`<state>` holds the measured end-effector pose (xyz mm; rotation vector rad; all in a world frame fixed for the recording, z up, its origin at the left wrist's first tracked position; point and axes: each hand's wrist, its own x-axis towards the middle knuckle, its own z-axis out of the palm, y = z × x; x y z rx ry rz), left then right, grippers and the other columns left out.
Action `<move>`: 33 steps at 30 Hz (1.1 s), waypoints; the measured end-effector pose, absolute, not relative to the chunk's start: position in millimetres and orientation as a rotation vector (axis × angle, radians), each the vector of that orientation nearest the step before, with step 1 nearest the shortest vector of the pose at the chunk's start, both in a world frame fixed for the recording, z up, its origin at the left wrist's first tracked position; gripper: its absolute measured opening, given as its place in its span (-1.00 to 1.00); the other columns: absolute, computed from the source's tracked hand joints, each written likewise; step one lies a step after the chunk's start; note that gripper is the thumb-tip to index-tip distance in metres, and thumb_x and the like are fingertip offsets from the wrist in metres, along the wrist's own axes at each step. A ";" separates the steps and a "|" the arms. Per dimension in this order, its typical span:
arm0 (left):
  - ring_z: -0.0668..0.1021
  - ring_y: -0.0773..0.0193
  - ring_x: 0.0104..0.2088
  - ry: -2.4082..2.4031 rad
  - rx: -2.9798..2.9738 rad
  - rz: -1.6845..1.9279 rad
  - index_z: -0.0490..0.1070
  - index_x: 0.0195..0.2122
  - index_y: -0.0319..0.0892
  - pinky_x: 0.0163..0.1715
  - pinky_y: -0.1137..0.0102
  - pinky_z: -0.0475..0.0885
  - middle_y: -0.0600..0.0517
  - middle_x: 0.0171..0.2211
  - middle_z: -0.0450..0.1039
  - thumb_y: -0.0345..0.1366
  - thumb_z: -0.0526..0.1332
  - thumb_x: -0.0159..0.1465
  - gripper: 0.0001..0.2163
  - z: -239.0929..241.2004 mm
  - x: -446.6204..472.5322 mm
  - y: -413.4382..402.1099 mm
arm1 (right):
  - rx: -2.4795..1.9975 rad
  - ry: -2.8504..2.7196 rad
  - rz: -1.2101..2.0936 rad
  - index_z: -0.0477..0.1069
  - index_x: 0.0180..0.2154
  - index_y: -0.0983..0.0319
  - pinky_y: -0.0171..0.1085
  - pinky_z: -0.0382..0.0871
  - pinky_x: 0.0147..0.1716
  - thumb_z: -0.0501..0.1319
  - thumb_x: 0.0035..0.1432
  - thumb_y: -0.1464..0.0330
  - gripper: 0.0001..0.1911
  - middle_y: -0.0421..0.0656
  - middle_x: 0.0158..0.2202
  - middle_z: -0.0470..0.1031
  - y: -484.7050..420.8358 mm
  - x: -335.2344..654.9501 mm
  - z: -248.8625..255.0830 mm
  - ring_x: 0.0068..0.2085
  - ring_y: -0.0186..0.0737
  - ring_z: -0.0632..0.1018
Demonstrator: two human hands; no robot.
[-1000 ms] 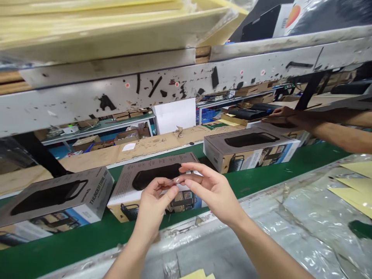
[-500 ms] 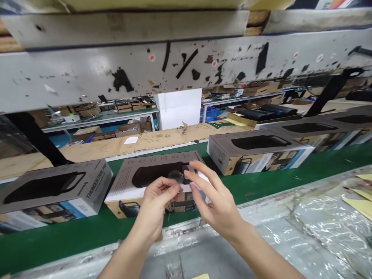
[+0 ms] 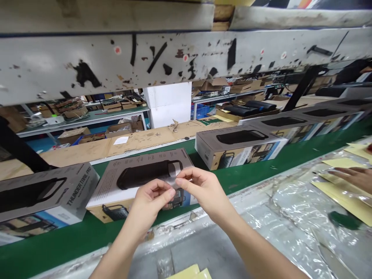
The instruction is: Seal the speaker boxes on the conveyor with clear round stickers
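A small clear round sticker [image 3: 171,181] is stretched between my two hands, hard to see against the printed box behind it. My left hand [image 3: 152,199] pinches one side of it between thumb and forefinger. On its other side, the thumb and fingers of my right hand [image 3: 205,190] are closed in a pinch. Just beyond both hands lies a grey printed carton [image 3: 107,182] with a black speaker pictured on top. My wrists partly cover its front face.
More cartons of the same print, one at left [image 3: 78,193] and several in a row at right [image 3: 209,145], lie on the green belt [image 3: 241,182]. A shelf beam [image 3: 203,54] crosses overhead. Another person's hand [image 3: 356,178] rests over yellow sheets [image 3: 343,197] at right.
My right hand has closed from spread fingers to a pinch on the sticker. The view has shifted right, and another person's hand has come in at the right edge.
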<state>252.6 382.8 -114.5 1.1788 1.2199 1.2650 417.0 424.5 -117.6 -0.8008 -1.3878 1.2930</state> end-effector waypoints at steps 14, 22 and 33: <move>0.59 0.17 -0.36 1.274 1.512 1.222 0.60 -0.14 -0.17 -0.28 0.33 0.52 -0.07 -0.34 0.59 -0.18 0.28 0.27 -0.77 -100.1 257.4 421.0 | -0.904 -1.082 1.367 0.53 -0.40 0.26 -0.34 0.33 -0.42 0.59 -0.23 0.22 -0.61 -0.23 -0.49 0.46 485.2 485.9 -105.4 -0.42 -0.34 0.43; 0.45 0.04 0.20 1.097 2.447 0.709 0.62 -0.33 -0.12 0.32 0.16 0.18 -0.04 0.02 0.57 -0.57 0.09 0.10 -0.67 -105.1 267.8 559.8 | -0.898 -1.215 1.616 0.54 -0.40 0.32 -0.36 0.40 -0.40 0.61 -0.24 0.20 -0.56 -0.15 -0.44 0.52 496.3 487.0 -103.5 -0.40 -0.34 0.49; 0.57 0.19 -0.27 1.025 2.315 0.672 0.55 -0.54 -0.07 -0.16 0.41 0.40 0.04 -0.38 0.60 -0.56 0.08 0.00 -0.70 -133.8 263.3 578.6 | -1.090 -1.398 1.571 0.52 -0.47 0.27 -0.35 0.37 -0.47 0.56 -0.26 0.28 -0.68 -0.18 -0.50 0.52 527.3 458.4 -121.4 -0.47 -0.35 0.44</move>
